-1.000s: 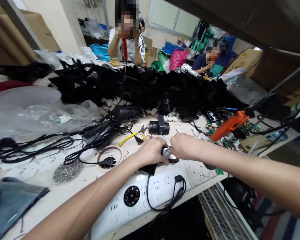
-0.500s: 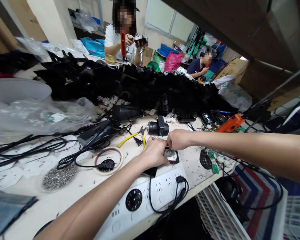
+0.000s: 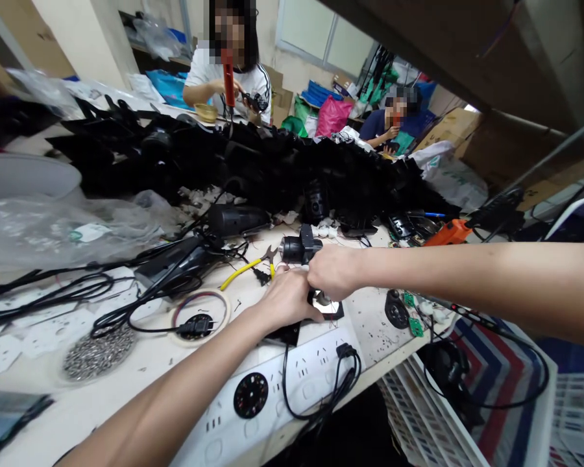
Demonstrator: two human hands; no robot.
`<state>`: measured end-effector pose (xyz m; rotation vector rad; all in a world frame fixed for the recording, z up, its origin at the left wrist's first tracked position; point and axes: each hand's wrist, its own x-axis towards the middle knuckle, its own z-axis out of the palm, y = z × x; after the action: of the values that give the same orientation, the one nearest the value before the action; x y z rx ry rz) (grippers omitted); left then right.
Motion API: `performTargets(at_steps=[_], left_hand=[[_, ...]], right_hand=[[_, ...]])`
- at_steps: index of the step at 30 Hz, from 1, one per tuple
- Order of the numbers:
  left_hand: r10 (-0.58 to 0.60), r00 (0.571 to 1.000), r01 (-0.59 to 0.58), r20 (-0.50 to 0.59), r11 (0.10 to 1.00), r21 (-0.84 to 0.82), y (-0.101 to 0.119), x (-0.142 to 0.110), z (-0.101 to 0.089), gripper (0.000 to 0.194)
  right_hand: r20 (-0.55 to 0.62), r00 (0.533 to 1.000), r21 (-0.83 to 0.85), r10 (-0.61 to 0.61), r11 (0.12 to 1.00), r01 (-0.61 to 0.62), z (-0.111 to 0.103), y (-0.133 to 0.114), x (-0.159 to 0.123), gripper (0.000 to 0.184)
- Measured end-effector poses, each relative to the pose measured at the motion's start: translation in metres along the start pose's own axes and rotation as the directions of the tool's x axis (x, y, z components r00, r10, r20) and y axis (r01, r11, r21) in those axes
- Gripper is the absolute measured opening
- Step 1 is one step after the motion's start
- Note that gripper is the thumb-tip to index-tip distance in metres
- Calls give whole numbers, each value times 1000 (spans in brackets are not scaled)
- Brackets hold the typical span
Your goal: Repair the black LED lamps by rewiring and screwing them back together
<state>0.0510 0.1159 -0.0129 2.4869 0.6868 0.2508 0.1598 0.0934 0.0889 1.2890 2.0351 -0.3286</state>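
Observation:
On the table, my left hand (image 3: 289, 295) is closed round a black part with flat edges (image 3: 331, 310), its thumb reaching along the near side. A rounded grey piece (image 3: 322, 298) and thin wires show in that part's opening. My right hand (image 3: 335, 269) is closed against the left one, fingertips turned down and hidden, so what they pinch does not show. Just beyond the hands stands a black cylindrical device with a block on top (image 3: 302, 246). Yellow-handled pliers (image 3: 243, 271) lie to the left of them.
Nearer me lies a white power strip (image 3: 292, 376) with a black cable. A tape roll (image 3: 228, 311), a dish of screws (image 3: 97, 353) and black cords fill the left. Black housings (image 3: 272, 162) pile up behind. An orange tool (image 3: 448, 232) lies right; two people sit beyond.
The view has shifted slightly, moving the scene left. My right hand has come further over my left, and more of the black part's opening shows. The nearer co-worker has lowered the held piece.

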Motion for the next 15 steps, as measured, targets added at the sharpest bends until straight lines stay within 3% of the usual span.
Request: performTargets(at_steps=[4, 9, 15], left_hand=[[35, 999, -35, -6, 999, 42, -1, -6, -8, 61], [58, 997, -62, 56, 995, 78, 6, -10, -8, 57], [57, 997, -60, 50, 997, 46, 6, -2, -4, 55]], right_hand=[[89, 991, 94, 101, 990, -109, -7, 12, 4, 15], [218, 959, 191, 180, 956, -223, -3, 21, 3, 18], [42, 990, 107, 132, 985, -136, 7, 19, -1, 18]])
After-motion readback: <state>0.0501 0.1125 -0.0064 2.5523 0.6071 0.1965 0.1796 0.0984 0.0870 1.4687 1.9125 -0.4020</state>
